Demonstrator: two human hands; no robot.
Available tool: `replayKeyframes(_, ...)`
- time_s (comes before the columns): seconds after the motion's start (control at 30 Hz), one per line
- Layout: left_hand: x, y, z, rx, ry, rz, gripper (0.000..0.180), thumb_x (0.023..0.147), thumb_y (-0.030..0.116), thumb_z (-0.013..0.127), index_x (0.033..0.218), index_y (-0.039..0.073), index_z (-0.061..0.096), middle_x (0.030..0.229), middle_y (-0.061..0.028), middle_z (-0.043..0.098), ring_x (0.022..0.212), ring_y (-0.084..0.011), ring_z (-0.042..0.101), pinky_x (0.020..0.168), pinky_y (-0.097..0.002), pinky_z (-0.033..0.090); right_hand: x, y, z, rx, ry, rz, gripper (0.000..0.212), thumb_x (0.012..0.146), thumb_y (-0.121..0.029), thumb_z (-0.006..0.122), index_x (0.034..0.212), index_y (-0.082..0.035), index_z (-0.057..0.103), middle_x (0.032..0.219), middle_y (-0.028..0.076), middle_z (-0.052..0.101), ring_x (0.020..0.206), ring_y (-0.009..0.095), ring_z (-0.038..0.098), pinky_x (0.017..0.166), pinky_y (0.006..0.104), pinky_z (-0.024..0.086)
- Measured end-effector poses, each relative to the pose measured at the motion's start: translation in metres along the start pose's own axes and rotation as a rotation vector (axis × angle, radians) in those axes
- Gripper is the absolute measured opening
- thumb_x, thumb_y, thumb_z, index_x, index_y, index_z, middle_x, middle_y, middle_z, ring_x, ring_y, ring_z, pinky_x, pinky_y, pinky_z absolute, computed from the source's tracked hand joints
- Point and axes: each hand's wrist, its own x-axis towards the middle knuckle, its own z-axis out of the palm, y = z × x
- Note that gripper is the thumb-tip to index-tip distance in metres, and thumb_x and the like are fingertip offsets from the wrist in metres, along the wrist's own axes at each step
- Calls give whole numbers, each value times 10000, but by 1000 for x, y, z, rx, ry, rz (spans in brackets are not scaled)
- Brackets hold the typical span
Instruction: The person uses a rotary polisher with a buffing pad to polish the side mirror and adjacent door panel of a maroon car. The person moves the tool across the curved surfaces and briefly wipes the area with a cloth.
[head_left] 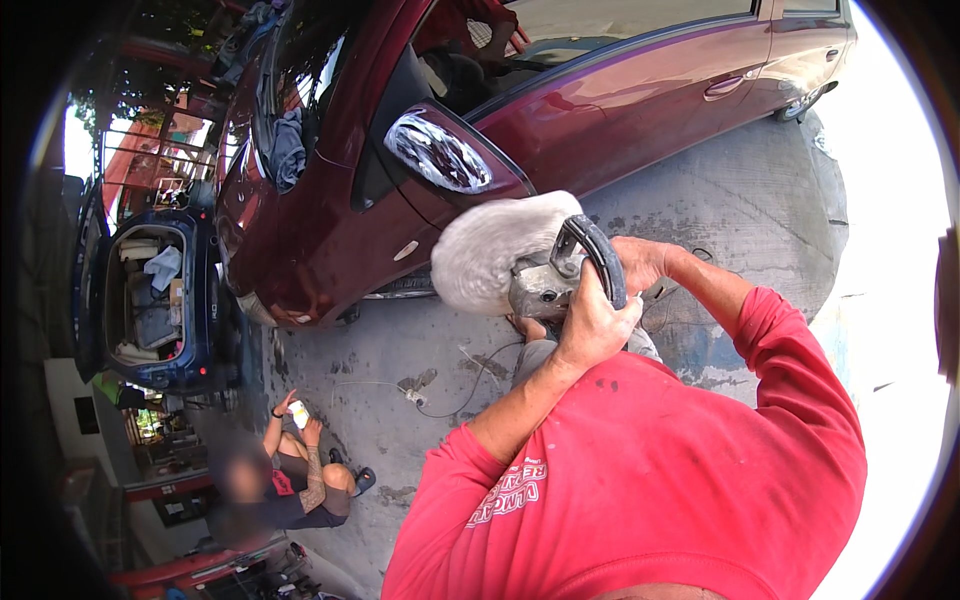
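My left hand (pixel 597 322) is closed around the black loop handle of a power polisher (pixel 540 291). Behind that handle my right hand (pixel 642 261) grips the tool's rear, its fingers partly hidden. The polisher carries a large fluffy white wool pad (pixel 485 255), its surface smeared by motion. Just beyond the pad is the side mirror (pixel 437 150) of a dark red car (pixel 590 130), its housing streaked with white. I cannot tell whether the pad touches the mirror or door.
A cable (pixel 470 392) trails over the stained concrete floor (pixel 400 350). At the lower left a person (pixel 310 490) sits low, holding a white object (pixel 298 414). Further left stands a blue car (pixel 205 300) with its back open and loaded. A grey cloth (pixel 288 150) lies by the red car's windscreen.
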Motion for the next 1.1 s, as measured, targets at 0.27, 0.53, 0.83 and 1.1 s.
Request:
replayKeyframes(0.27, -1, -4, 8, -5, -41, 64, 626, 844, 64, 744, 1378, -63, 443, 1041, -275, 697, 984, -429, 740, 911, -507, 571, -11, 6, -10, -193, 84, -70, 748, 575, -327, 958, 1243, -78, 731, 1135, 165, 784, 1100, 368, 738, 991, 457, 565)
replayKeyframes(0.53, -33, -26, -74, -24, -99, -72, 599, 834, 40, 767, 1372, -42, 517, 926, -96, 663, 801, -188, 670, 772, -376, 570, 29, -26, 35, -12, -39, -72, 989, 561, -452, 989, 1359, -14, 601, 1152, 245, 754, 1102, 421, 732, 989, 496, 562)
replayKeyframes(0.83, -23, -12, -212, 121, -211, -139, 596, 799, 69, 806, 1357, -11, 611, 1057, -19, 699, 930, -97, 630, 864, -294, 541, 123, -76, 71, 365, -108, 28, 956, 608, -498, 1022, 1340, -2, 658, 1172, 170, 776, 1096, 298, 748, 1002, 414, 579)
replayKeyframes(1.1, 37, 3, -332, 163, -252, -124, 415, 767, 64, 815, 1148, 32, 654, 921, 33, 607, 810, -60, 545, 748, -263, 490, 222, -128, 67, 368, 134, 14, 790, 668, -490, 929, 1232, 15, 705, 1093, 168, 789, 990, 301, 761, 927, 420, 588)
